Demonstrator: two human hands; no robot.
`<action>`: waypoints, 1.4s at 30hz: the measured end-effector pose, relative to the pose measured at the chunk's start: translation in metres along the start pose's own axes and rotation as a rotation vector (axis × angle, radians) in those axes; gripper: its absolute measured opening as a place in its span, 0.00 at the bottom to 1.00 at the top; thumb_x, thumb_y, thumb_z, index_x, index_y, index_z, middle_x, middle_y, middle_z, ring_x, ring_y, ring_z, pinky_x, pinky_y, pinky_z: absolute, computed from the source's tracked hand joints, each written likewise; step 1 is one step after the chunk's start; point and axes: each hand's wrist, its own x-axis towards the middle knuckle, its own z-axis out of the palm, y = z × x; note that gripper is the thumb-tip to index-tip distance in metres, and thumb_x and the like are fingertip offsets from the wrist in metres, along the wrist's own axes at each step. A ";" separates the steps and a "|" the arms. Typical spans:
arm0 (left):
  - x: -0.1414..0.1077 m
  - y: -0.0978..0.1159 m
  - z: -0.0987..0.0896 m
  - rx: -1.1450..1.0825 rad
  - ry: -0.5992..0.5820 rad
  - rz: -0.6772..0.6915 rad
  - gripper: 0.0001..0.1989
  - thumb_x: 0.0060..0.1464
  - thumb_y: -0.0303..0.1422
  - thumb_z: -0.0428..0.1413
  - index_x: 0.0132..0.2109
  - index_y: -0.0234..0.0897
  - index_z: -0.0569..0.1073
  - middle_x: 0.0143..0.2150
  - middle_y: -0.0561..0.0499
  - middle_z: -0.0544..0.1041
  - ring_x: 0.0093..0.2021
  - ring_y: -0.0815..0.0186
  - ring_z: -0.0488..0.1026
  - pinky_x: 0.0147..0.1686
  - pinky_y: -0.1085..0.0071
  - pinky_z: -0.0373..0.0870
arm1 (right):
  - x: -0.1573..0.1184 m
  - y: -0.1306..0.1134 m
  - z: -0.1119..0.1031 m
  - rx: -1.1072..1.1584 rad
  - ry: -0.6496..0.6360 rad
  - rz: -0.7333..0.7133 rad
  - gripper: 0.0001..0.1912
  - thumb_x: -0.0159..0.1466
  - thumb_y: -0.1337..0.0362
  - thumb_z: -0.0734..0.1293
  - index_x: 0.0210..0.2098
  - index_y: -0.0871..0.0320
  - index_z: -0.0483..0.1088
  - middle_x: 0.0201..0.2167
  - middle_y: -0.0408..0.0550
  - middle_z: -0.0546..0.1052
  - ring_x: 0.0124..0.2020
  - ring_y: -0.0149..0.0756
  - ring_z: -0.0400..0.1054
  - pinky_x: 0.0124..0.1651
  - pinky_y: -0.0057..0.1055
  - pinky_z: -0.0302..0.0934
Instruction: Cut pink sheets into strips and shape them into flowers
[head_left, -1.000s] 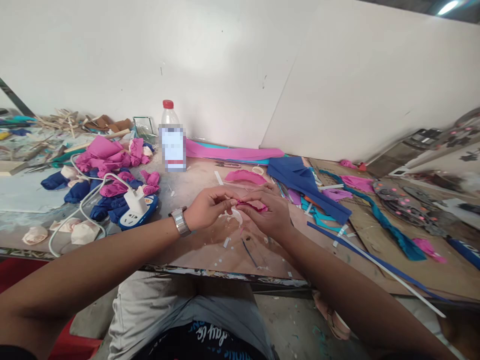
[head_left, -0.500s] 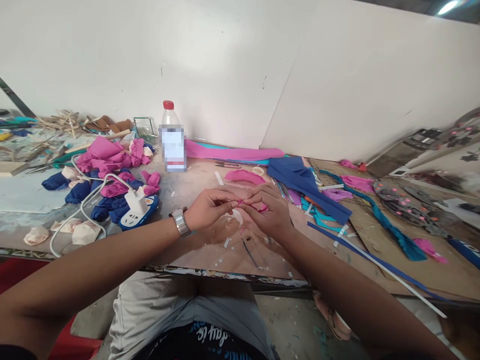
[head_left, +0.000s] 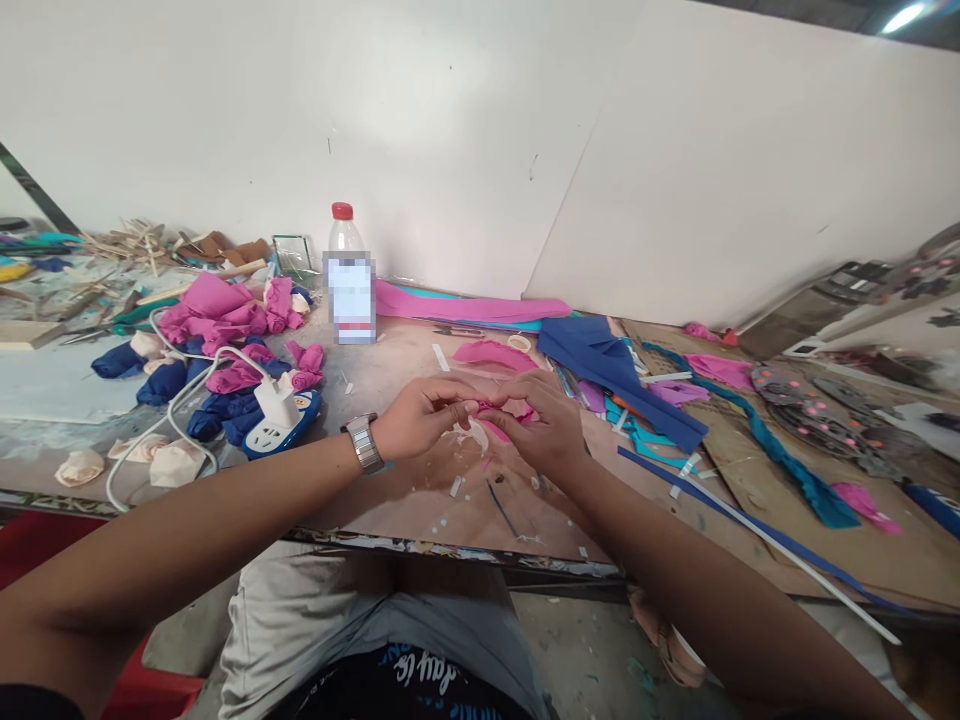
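Over the middle of the table, my left hand (head_left: pixel 421 418) pinches one end of a small pink crepe-paper piece (head_left: pixel 519 409) between thumb and fingers. The other side of that piece is gripped by my right hand (head_left: pixel 547 425), its thumb pressed near the left thumb. Fingers cover much of the paper, so its full shape is hidden. Just behind the hands lies a curved pink paper strip (head_left: pixel 491 352). A ring of tape (head_left: pixel 519 342) rests close to it.
Pink rolled flowers (head_left: pixel 214 305), blue ones and cream ones (head_left: pixel 79 467) lie left, beside a power strip (head_left: pixel 281 430) with a looping white cable. A red-capped bottle (head_left: pixel 351 290) stands behind. Blue sheets (head_left: pixel 592 355) and a long white stick (head_left: pixel 795 555) lie right.
Both hands stay together at nearly the same spot. The right fingers have shifted slightly, and a bit more pink shows around them. The whole view has moved slightly.
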 end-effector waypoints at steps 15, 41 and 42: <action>0.001 0.003 -0.001 -0.090 -0.042 -0.100 0.20 0.59 0.42 0.62 0.55 0.36 0.77 0.44 0.45 0.81 0.32 0.71 0.73 0.31 0.74 0.71 | 0.000 0.001 0.000 0.044 0.025 -0.089 0.05 0.62 0.65 0.75 0.38 0.52 0.78 0.36 0.47 0.81 0.38 0.39 0.75 0.44 0.39 0.68; -0.001 0.001 0.000 -0.156 -0.054 -0.103 0.19 0.58 0.41 0.63 0.52 0.36 0.73 0.42 0.47 0.77 0.40 0.68 0.74 0.42 0.69 0.71 | 0.001 -0.005 -0.001 0.070 0.023 0.005 0.04 0.62 0.62 0.75 0.36 0.53 0.77 0.33 0.45 0.82 0.37 0.38 0.76 0.45 0.37 0.69; -0.001 0.001 0.001 -0.159 -0.050 -0.109 0.19 0.58 0.41 0.63 0.52 0.36 0.73 0.41 0.47 0.77 0.38 0.68 0.74 0.41 0.70 0.70 | 0.001 -0.006 -0.001 0.066 0.022 0.006 0.04 0.62 0.62 0.75 0.36 0.53 0.77 0.33 0.45 0.82 0.37 0.38 0.76 0.45 0.37 0.69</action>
